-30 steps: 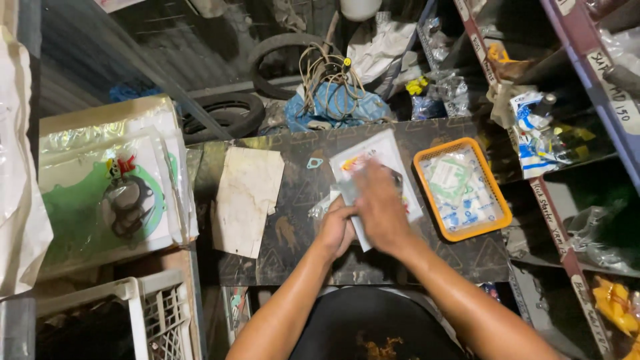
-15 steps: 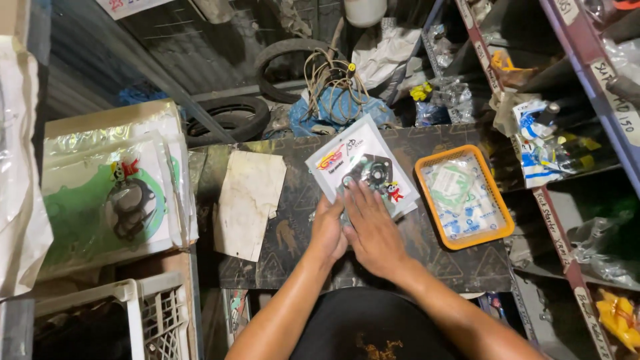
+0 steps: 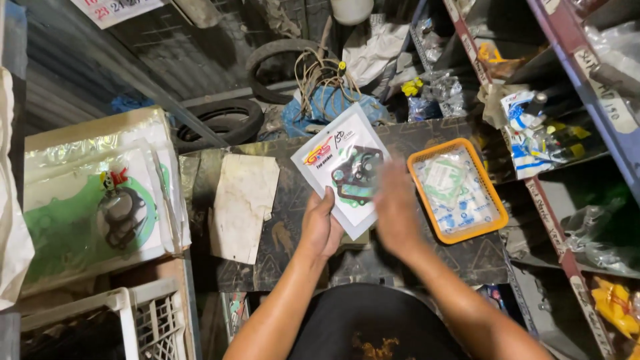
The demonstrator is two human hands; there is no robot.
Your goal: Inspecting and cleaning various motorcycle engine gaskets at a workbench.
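Packet: a clear flat gasket packet (image 3: 347, 170) with a white card and dark and green gaskets inside sits at the centre of the frame, tilted, its lower edge lifted off the dark worktop (image 3: 280, 220).
Change: half a second ago the packet lay lower under both hands; now it is raised and turned up toward the upper middle, its printed face in full view.
Left hand: the left hand (image 3: 320, 227) is closed on the packet's lower left edge, thumb on top.
Right hand: the right hand (image 3: 397, 213) is blurred, fingers spread flat, beside the packet's right edge; I cannot tell whether it touches.
Tray: one orange tray (image 3: 497, 213), right of centre, holds small clear packets, too jumbled to count.
Paper: one stained sheet (image 3: 243, 207) lies left of centre.
Left side: one large bagged gasket set (image 3: 93, 207).
Top: two tyres (image 3: 220, 120).
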